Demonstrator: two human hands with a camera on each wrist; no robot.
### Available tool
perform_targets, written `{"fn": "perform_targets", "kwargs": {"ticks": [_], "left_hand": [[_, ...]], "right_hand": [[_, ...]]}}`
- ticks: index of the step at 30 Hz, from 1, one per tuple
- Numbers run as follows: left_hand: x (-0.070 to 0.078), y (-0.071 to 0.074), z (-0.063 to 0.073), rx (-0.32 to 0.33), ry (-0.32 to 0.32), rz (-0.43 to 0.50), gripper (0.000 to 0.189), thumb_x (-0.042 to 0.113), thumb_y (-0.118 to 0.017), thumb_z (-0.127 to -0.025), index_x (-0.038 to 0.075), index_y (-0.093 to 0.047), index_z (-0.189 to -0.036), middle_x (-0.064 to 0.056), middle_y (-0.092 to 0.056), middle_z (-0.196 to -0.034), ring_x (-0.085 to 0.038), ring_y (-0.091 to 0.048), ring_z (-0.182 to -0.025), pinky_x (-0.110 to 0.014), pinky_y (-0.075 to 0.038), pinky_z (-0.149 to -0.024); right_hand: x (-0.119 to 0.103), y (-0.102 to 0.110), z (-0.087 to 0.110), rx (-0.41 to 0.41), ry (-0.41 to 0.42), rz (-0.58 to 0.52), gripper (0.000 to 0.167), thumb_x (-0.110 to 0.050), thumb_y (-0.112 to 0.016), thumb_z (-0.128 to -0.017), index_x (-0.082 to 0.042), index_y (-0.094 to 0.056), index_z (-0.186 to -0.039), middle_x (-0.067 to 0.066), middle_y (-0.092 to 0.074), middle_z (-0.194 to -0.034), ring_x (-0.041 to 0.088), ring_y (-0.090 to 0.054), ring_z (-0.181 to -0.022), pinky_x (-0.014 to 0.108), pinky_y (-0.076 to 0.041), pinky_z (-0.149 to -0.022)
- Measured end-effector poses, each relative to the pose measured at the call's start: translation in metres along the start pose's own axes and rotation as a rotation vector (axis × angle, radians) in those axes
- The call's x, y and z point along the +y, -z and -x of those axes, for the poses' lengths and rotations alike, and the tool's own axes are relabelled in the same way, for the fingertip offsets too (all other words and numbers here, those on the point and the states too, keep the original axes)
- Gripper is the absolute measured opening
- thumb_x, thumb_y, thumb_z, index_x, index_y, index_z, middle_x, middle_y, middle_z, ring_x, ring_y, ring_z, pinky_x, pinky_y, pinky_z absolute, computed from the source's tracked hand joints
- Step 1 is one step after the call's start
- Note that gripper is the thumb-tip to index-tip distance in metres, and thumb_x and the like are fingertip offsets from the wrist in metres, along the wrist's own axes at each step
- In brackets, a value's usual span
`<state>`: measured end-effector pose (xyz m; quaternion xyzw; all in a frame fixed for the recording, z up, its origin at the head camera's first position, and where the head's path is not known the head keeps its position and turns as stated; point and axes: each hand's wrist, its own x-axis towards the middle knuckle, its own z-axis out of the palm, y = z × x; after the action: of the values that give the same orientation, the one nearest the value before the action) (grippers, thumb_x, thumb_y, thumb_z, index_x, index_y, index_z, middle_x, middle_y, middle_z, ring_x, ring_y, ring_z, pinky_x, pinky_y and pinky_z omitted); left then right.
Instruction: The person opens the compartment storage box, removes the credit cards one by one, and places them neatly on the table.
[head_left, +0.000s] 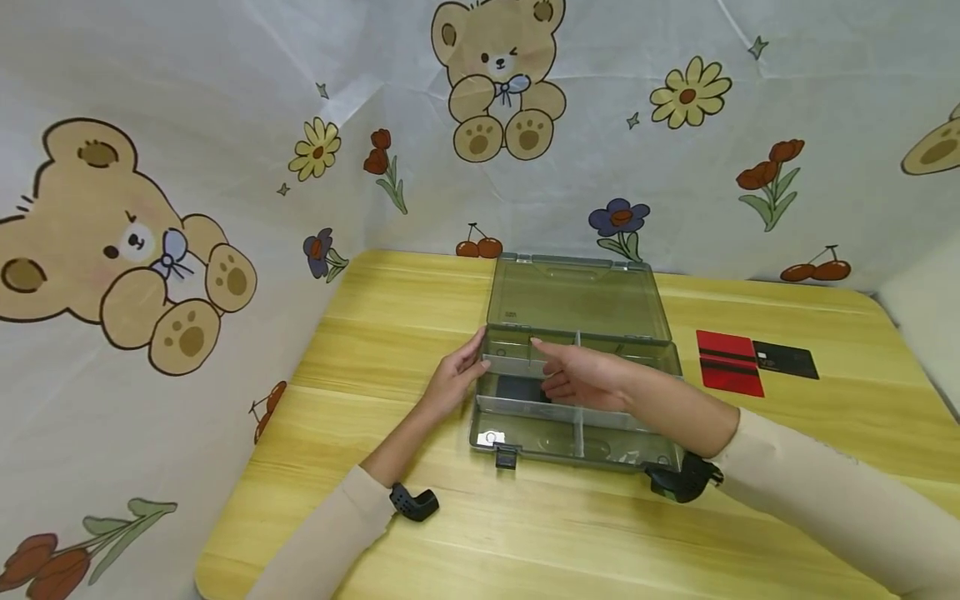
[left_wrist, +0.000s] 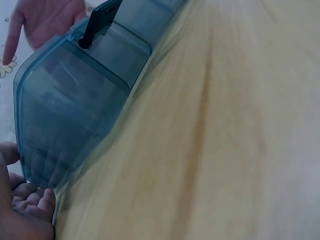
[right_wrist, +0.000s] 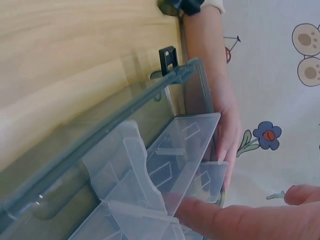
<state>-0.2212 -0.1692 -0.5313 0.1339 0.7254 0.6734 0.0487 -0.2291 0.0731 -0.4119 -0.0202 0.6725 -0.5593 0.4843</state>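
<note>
A see-through grey-green storage box (head_left: 536, 432) stands with its lid (head_left: 577, 292) folded back. Clear dividers (right_wrist: 187, 145) split it into several compartments. My left hand (head_left: 453, 382) grips the box's left side, thumb over the rim and fingers against the outer wall, as the left wrist view also shows. A dark card (head_left: 517, 388) lies in the middle-left compartment. Over that same part of the box is my right hand (head_left: 588, 377), index finger held out and the other fingers loosely bent beside the dark card. From the right wrist, my finger (right_wrist: 220, 217) reaches down past a divider.
Right of the box lie two red cards (head_left: 726, 346) with black stripes and a black card (head_left: 786, 360) touching them. A black latch (head_left: 506, 456) hangs off the box's front edge. Printed cloth (head_left: 420, 100) walls the wooden table at the back and left.
</note>
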Motion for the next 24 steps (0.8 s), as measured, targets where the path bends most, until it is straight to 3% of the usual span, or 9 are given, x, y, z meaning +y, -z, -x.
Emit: {"fn": "perform_targets", "kwargs": {"ticks": [5, 10, 15, 20, 24], "left_hand": [[-0.016, 0.003, -0.004, 0.004, -0.013, -0.012, 0.060, 0.008, -0.053, -0.105, 0.003, -0.027, -0.158, -0.011, -0.019, -0.167, -0.025, -0.023, -0.152, -0.028, -0.027, -0.120], [-0.018, 0.003, -0.004, 0.006, -0.023, -0.010, 0.060, 0.013, -0.056, -0.105, 0.007, -0.029, -0.159, -0.005, -0.022, -0.167, -0.021, -0.026, -0.151, -0.027, -0.028, -0.119], [-0.016, 0.003, -0.004, 0.001, -0.024, -0.003, 0.060, 0.013, -0.055, -0.106, 0.005, -0.027, -0.159, -0.007, -0.021, -0.167, -0.021, -0.025, -0.152, -0.027, -0.026, -0.120], [-0.012, 0.003, -0.003, -0.017, -0.009, 0.013, 0.059, 0.007, -0.051, -0.106, 0.002, -0.024, -0.159, -0.012, -0.017, -0.167, -0.024, -0.021, -0.153, -0.030, -0.023, -0.122], [0.004, 0.002, 0.001, -0.035, 0.002, 0.027, 0.059, 0.004, -0.050, -0.106, -0.004, -0.021, -0.157, -0.017, -0.015, -0.167, -0.027, -0.019, -0.153, -0.032, -0.022, -0.122]], "right_hand": [[-0.003, -0.001, 0.003, -0.010, -0.028, 0.017, 0.089, -0.051, -0.030, -0.109, 0.016, 0.007, -0.154, 0.040, 0.003, -0.160, 0.051, -0.003, -0.151, 0.054, -0.009, -0.125], [-0.004, -0.003, 0.001, 0.014, -0.042, 0.037, 0.093, -0.052, -0.034, -0.107, 0.012, 0.014, -0.154, 0.041, 0.011, -0.159, 0.053, 0.002, -0.149, 0.056, -0.006, -0.125], [-0.005, -0.002, -0.004, 0.017, -0.064, 0.026, 0.095, -0.051, -0.035, -0.107, 0.010, 0.021, -0.152, 0.040, 0.019, -0.157, 0.054, 0.008, -0.148, 0.057, -0.002, -0.124], [-0.004, 0.000, -0.008, 0.003, -0.092, 0.027, 0.093, -0.050, -0.033, -0.107, 0.013, 0.017, -0.152, 0.043, 0.010, -0.158, 0.056, 0.000, -0.148, 0.056, -0.005, -0.125], [-0.003, 0.000, -0.011, -0.002, -0.094, 0.009, 0.092, -0.050, -0.033, -0.107, 0.016, 0.011, -0.153, 0.045, -0.005, -0.157, 0.055, -0.010, -0.148, 0.054, -0.010, -0.125]]}}
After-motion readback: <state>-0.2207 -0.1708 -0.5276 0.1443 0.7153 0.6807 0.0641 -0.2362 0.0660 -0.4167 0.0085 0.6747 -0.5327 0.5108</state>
